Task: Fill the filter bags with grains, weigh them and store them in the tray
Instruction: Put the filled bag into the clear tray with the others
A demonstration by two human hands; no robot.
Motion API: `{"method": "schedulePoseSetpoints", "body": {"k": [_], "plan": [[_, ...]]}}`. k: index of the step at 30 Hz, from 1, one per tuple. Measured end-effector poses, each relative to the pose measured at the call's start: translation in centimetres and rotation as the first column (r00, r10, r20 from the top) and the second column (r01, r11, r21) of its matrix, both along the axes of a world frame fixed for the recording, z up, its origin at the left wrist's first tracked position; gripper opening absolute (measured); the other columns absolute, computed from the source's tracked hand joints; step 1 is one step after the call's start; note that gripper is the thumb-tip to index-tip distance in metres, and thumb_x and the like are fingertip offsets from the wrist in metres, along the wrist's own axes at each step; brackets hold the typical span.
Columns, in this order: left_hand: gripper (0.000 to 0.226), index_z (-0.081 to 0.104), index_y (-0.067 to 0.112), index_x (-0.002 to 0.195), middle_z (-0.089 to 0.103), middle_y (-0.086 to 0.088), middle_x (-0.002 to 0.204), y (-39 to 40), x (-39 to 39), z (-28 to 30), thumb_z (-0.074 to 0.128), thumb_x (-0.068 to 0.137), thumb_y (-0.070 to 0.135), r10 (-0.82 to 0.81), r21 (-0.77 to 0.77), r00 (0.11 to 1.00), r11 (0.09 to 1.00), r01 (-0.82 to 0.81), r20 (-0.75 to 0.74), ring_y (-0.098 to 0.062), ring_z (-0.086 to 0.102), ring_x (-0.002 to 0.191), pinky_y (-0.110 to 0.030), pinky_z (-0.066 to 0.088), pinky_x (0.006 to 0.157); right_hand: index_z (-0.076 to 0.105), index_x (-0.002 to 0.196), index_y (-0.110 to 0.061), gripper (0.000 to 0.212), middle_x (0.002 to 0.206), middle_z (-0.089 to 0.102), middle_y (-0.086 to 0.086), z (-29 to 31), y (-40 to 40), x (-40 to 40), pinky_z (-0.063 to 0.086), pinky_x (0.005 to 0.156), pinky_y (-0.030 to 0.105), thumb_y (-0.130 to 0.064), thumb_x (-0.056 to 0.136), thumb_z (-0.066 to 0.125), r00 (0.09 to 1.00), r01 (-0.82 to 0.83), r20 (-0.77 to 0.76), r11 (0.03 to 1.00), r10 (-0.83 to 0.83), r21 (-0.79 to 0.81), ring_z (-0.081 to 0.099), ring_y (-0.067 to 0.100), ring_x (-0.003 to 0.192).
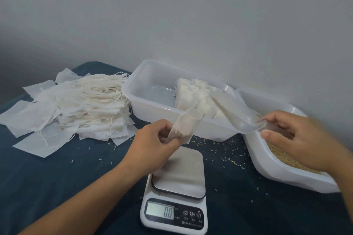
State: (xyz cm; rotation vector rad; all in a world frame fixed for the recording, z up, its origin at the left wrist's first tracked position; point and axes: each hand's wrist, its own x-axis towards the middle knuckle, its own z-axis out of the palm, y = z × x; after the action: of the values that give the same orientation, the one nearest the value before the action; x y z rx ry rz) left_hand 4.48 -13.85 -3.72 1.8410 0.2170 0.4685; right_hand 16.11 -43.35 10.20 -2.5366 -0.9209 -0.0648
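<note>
Above the scale (pixel 178 187), the left hand (pixel 152 139) pinched 1 empty filter bag (pixel 184 127) — mouth tilted up-right toward the right hand (pixel 292 135), which gripped a clear scoop (pixel 246 120) over the grain bin (pixel 277 170).

The cloth (pixel 57 177) on the table is dark blue, speckled with pale yellow grains (pixel 235 162). The heap of filter bags (pixel 80 107) is off-white. Both trays (pixel 137 101) are translucent white. The scale (pixel 173 213) is white with a silver plate and a black panel.
</note>
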Motion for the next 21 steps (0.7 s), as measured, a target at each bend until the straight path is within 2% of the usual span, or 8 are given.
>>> {"method": "schedulePoseSetpoints", "body": {"k": [1, 4, 6, 8, 11, 16, 18, 21], "plan": [[0.011, 0.067, 0.039, 0.082, 0.071, 0.014, 0.071, 0.0, 0.0, 0.1, 0.078, 0.079, 0.038, -0.023, -0.05, 1.0, 0.998, 0.023, -0.001, 0.0, 0.062, 0.063, -0.013, 0.045, 0.061, 0.069, 0.099, -0.04, 0.01, 0.086, 0.073, -0.008, -0.5, -0.4, 0.4, 0.054, 0.073, 0.037, -0.04, 0.089, 0.066, 1.0, 0.024, -0.02, 0.998, -0.023, 0.053, 0.067, 0.015, 0.074], [0.023, 0.071, 0.033, 0.086, 0.074, 0.004, 0.075, 0.0, 0.0, 0.3, 0.077, 0.072, 0.05, -0.098, -0.204, 0.995, 0.974, 0.097, 0.008, -0.01, 0.067, 0.07, -0.033, 0.057, 0.075, 0.069, 0.097, -0.036, 0.013, 0.076, 0.067, -0.006, -1.6, -1.9, 1.9, 0.05, 0.053, 0.027, -0.04, 0.096, 0.057, 0.989, 0.151, -0.039, 0.961, -0.146, 0.231, 0.055, 0.005, 0.054], [0.028, 0.073, 0.029, 0.091, 0.074, 0.0, 0.079, -0.1, 0.0, 0.5, 0.078, 0.071, 0.048, -0.148, -0.294, 0.988, 0.943, 0.153, 0.04, -0.012, 0.068, 0.074, -0.037, 0.059, 0.08, 0.069, 0.094, -0.031, 0.024, 0.077, 0.068, -0.009, -2.4, -3.2, 3.4, 0.052, 0.057, 0.03, -0.05, 0.097, 0.053, 0.96, 0.276, -0.025, 0.928, -0.279, 0.249, 0.06, 0.006, 0.053], [0.028, 0.075, 0.028, 0.093, 0.075, -0.002, 0.084, -0.2, -0.1, 0.7, 0.079, 0.072, 0.045, -0.196, -0.366, 0.977, 0.906, 0.211, 0.078, -0.012, 0.069, 0.077, -0.028, 0.058, 0.078, 0.067, 0.091, -0.029, 0.035, 0.076, 0.072, -0.011, -3.3, -4.5, 5.2, 0.052, 0.063, 0.037, -0.058, 0.097, 0.049, 0.915, 0.399, 0.006, 0.907, -0.404, 0.137, 0.068, 0.009, 0.057], [0.027, 0.077, 0.027, 0.095, 0.076, -0.007, 0.091, -0.2, -0.2, 0.9, 0.079, 0.073, 0.042, -0.225, -0.427, 0.968, 0.869, 0.251, 0.111, -0.015, 0.071, 0.083, -0.024, 0.057, 0.078, 0.064, 0.085, -0.017, 0.046, 0.074, 0.071, -0.003, -5.2, -6.2, 8.2, 0.044, 0.062, 0.034, -0.055, 0.099, 0.042, 0.852, 0.523, 0.1, 0.842, -0.514, -0.134, 0.066, 0.019, 0.068], [0.022, 0.076, 0.025, 0.095, 0.077, -0.009, 0.093, -0.1, -0.3, 1.0, 0.079, 0.076, 0.037, -0.228, -0.442, 0.968, 0.861, 0.251, 0.107, -0.017, 0.072, 0.084, -0.025, 0.057, 0.079, 0.067, 0.079, -0.013, 0.044, 0.082, 0.069, 0.004, -7.4, -7.3, 11.3, 0.044, 0.066, 0.034, -0.046, 0.104, 0.05, 0.81, 0.548, 0.098, 0.686, -0.578, -0.479, 0.063, 0.022, 0.078], [0.023, 0.077, 0.025, 0.098, 0.078, -0.007, 0.095, -0.1, -0.3, 0.9, 0.079, 0.078, 0.037, -0.24, -0.438, 0.967, 0.863, 0.253, 0.085, -0.016, 0.073, 0.085, -0.024, 0.057, 0.078, 0.07, 0.076, -0.012, 0.047, 0.084, 0.073, 0.006, -7.4, -7.0, 11.6, 0.045, 0.065, 0.031, -0.048, 0.102, 0.054, 0.808, 0.538, 0.104, 0.656, -0.579, -0.53, 0.066, 0.02, 0.077], [0.02, 0.077, 0.025, 0.1, 0.078, -0.005, 0.092, -0.1, -0.3, 0.9, 0.078, 0.081, 0.033, -0.252, -0.423, 0.966, 0.87, 0.254, 0.061, -0.014, 0.073, 0.083, -0.022, 0.056, 0.076, 0.079, 0.091, -0.016, 0.044, 0.096, 0.074, 0.002, -6.9, -6.0, 11.1, 0.046, 0.07, 0.03, -0.052, 0.101, 0.055, 0.804, 0.531, 0.118, 0.615, -0.583, -0.583, 0.064, 0.018, 0.083]]}}
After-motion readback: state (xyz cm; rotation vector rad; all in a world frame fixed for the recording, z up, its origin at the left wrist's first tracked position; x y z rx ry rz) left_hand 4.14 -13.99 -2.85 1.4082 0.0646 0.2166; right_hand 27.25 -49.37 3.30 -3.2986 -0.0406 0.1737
